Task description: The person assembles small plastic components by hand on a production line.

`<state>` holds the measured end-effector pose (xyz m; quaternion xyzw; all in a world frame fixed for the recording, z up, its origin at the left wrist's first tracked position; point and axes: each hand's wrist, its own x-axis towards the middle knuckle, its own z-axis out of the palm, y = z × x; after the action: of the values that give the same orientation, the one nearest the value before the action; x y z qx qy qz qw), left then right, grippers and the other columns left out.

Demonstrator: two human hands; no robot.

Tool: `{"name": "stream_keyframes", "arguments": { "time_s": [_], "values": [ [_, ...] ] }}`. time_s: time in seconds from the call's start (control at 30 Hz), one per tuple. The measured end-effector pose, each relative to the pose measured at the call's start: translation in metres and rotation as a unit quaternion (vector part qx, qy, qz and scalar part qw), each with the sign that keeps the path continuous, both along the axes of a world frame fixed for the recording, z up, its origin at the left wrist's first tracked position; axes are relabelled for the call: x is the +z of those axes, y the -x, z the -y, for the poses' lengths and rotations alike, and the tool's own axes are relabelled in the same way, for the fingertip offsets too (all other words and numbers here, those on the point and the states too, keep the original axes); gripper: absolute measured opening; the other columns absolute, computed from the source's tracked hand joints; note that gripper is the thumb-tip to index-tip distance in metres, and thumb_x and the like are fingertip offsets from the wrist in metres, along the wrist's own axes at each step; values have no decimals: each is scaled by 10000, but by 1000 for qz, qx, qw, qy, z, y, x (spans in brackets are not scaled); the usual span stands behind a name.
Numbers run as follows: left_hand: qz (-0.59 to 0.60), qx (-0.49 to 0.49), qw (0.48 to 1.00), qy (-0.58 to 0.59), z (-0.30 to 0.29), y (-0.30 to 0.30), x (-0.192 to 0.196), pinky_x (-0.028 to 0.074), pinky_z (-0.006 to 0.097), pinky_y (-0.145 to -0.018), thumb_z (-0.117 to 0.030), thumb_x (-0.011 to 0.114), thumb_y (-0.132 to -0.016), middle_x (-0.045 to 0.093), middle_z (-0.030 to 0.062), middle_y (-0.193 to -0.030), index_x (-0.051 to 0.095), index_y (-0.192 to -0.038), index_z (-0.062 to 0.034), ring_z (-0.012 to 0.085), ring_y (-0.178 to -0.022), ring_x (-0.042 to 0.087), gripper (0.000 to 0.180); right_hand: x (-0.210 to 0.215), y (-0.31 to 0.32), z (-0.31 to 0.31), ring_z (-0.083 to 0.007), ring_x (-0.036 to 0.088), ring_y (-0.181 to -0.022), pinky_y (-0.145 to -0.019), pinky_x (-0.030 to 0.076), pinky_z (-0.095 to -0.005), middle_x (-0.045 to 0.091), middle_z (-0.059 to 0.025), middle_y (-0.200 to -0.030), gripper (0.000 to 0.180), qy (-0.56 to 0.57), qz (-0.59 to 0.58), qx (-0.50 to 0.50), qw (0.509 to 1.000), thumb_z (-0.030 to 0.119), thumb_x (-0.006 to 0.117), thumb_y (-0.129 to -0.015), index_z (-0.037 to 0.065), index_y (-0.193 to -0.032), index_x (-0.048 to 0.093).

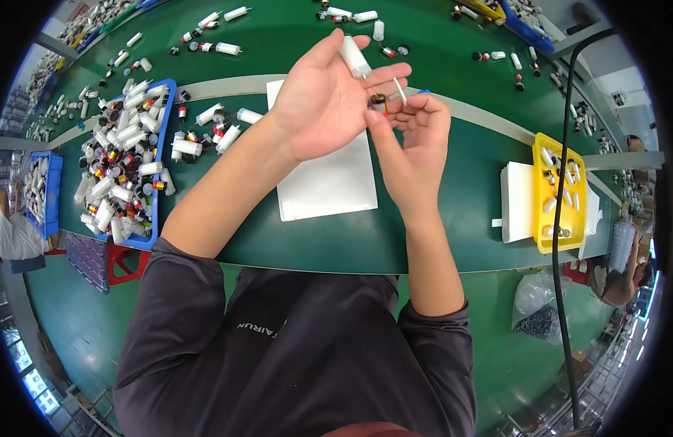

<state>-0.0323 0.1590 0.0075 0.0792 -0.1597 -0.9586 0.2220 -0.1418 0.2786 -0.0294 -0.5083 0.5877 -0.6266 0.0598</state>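
White bottle (355,58), upper centre of the frame, sits pinched in the left hand (322,109); the right hand (416,142) curls its fingers at a half-hidden dark part (379,100), grip unclear.

Left palm (322,109) upturned, right fingers (427,105) curled.

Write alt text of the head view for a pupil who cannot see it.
The left hand holds a white tube and the right hand pinches a small dark part, above a white sheet on a green table. A blue bin heaped with similar pieces stands at left, a yellow tray holding fewer at right.
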Motion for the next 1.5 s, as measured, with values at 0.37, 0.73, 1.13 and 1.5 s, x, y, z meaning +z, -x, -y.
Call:
{"name": "stream_keyframes", "arguments": {
  "time_s": [0.37, 0.73, 1.13, 1.5],
  "values": [
    [158, -55, 854, 492, 3, -2, -7, 484, 350, -1051, -102, 565, -987, 625, 163, -1328, 543, -1384, 21, 208, -1191, 624, 416, -5, 14, -5, -168, 669, -870, -803, 537, -303, 678, -144, -1026, 488, 11, 430, 134, 893, -8, 674, -928, 36, -1263, 322],
    [196, 30, 847, 493, 10, 1, -12, 582, 301, -916, -21, 609, -969, 698, 145, -1194, 637, -1264, 31, 186, -1056, 693, 301, -9, 21, -9, -118, 607, -923, -810, 510, -261, 601, -66, -1091, 217, 61, 268, 49, 960, -6, 634, -955, 0, -1138, 517],
    [221, 25, 802, 554, 2, 3, -14, 566, 289, -888, -42, 643, -941, 724, 94, -1046, 707, -1178, 10, 149, -948, 688, 251, -1, 30, -9, -62, 539, -796, -736, 426, -229, 652, 1, -918, 110, -63, 379, 166, 908, 123, 677, -941, 32, -998, 655],
    [160, 32, 738, 655, 7, -3, -16, 564, 277, -888, -21, 662, -919, 731, 97, -1062, 703, -1206, 11, 153, -968, 696, 291, -4, 21, -5, -54, 596, -787, -697, 456, -201, 681, -23, -887, 123, -45, 374, 102, 921, 96, 712, -929, -2, -971, 650]
  ]
}}
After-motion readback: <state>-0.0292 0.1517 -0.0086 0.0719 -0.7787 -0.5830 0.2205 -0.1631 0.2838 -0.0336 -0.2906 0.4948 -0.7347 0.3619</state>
